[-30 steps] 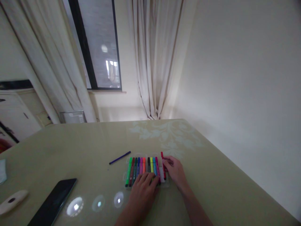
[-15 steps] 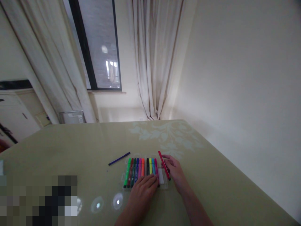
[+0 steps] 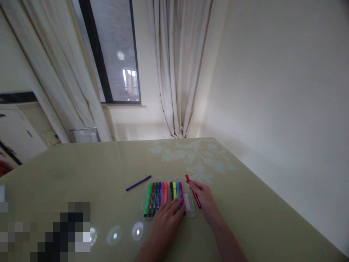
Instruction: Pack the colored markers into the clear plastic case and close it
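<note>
Glossy surface [image 3: 92,167], left hand [image 3: 169,214] laid flat, fingers outstretched over bright markers [image 3: 159,196] in a clear case [image 3: 193,211], right hand [image 3: 203,198] pinching a slim, dark-ended red marker [image 3: 196,198] — aslant by the case's right edge — curtain [image 3: 180,72] beyond.

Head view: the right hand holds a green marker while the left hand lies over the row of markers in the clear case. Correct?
Not green: the head view shows a red marker in the right hand. The left hand does lie over the row of markers in the clear case.
</note>
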Demonstrator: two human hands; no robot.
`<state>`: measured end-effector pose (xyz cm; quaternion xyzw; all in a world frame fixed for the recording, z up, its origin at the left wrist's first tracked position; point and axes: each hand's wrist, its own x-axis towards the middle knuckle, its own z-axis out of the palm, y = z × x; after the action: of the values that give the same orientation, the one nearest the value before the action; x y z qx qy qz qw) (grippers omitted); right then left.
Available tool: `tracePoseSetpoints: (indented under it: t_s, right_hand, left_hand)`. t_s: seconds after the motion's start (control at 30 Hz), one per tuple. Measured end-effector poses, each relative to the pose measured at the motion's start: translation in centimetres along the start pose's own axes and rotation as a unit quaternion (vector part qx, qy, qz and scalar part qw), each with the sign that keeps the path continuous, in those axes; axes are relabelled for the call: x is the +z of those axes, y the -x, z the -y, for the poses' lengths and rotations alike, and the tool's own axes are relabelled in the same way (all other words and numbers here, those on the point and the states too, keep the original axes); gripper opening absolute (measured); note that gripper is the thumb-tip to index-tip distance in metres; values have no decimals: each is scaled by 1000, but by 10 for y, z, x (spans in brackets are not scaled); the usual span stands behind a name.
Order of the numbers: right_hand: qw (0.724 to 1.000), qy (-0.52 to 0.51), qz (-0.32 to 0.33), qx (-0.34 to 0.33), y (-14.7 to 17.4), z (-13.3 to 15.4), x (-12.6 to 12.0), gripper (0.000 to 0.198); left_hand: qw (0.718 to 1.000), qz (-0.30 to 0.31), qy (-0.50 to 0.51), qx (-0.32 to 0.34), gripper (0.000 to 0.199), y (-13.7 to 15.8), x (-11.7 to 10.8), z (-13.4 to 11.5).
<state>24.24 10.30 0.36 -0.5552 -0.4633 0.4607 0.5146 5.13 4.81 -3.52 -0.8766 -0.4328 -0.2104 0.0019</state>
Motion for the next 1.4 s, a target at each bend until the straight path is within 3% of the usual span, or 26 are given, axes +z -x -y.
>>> tracePoseSetpoints:
  t_s: [0.17, 0.57, 0.77, 0.93, 1.0, 1.07, 1.13, 1.2, 1.3, 1.4]
  right_hand:
    - [999, 45, -9, -22, -5, -12, -1, 48]
    - [975, 199, -25, -91, 6, -9, 14, 14]
    - [937, 310, -48, -154, 9, -13, 16, 11]
    - [936, 310, -48, -158, 12, -16, 16, 12]
    - [940, 300, -53, -156, 13, -15, 17, 13]
    - [943, 292, -54, -150, 13, -12, 18, 15]
    - [946, 284, -57, -148, 14, -8, 19, 17]
    - [948, 275, -59, -150, 16, -3, 20, 18]
    - [950, 265, -56, -154, 17, 2, 22, 20]
    - [953, 251, -49, -160, 19, 5, 23, 20]
  left_hand:
    - [1000, 7, -8, -9, 48, -1, 4, -2]
    - [999, -7, -11, 34, 54, 1, 3, -1]
    - [999, -16, -13, 26, 52, -1, 5, -2]
    - [999, -27, 23, 25, 49, -2, -1, 4]
    - [998, -47, 48, -12, 42, -2, -8, 21]
    - [987, -95, 55, -120, 38, 2, -20, 46]
    - [957, -131, 12, -259, 43, 9, -33, 75]
    - [920, -126, -67, -365, 45, 18, -45, 99]
    - [907, -69, -77, -408, 40, 28, -57, 118]
    - [911, -93, -27, -401, 40, 26, -63, 116]
